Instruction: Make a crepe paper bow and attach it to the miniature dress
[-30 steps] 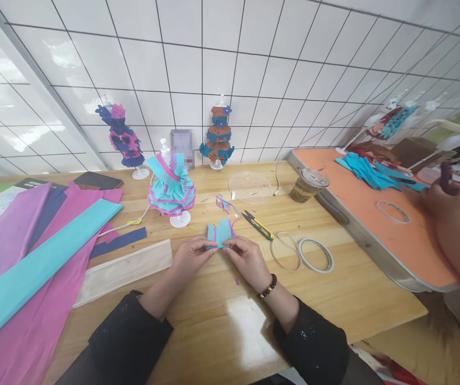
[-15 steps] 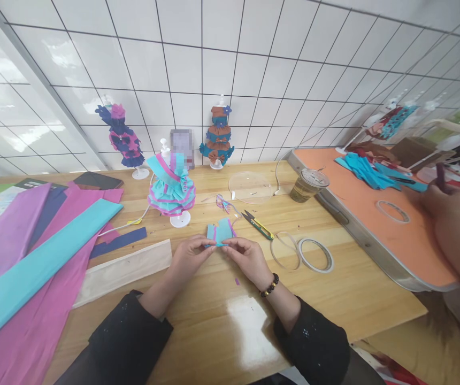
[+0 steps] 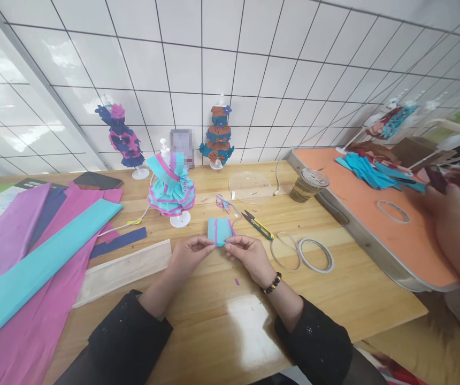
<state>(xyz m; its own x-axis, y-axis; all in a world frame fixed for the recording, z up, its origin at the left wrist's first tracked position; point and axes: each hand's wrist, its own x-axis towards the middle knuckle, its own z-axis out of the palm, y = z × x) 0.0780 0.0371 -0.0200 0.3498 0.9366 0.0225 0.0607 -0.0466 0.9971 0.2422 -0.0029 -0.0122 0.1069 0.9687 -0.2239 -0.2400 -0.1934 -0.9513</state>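
Note:
A small turquoise piece with purple stripes, crepe paper by its look (image 3: 220, 230), is held between my two hands above the wooden table. My left hand (image 3: 190, 256) pinches its near left edge between thumb and fingers. On the near right edge, my right hand (image 3: 250, 256) pinches it the same way, a beaded bracelet on the wrist. Just beyond the right hand lie thread snips (image 3: 258, 224) with yellow-green handles. A roll of tape (image 3: 316, 255) and a thinner ring (image 3: 285, 250) rest to the right of that hand.
A turquoise-and-pink ruffled dress on a stand (image 3: 171, 187) stands behind my hands. Long coloured paper strips (image 3: 45, 267) cover the left side. A lidded cup (image 3: 309, 185) stands at the back right. Another person's hand (image 3: 446, 208) is over the orange table (image 3: 374, 235).
The striped piece now lies flatter, its far edge straight where it looked uneven before. My right hand has shifted slightly. The other person's hands have moved at the right.

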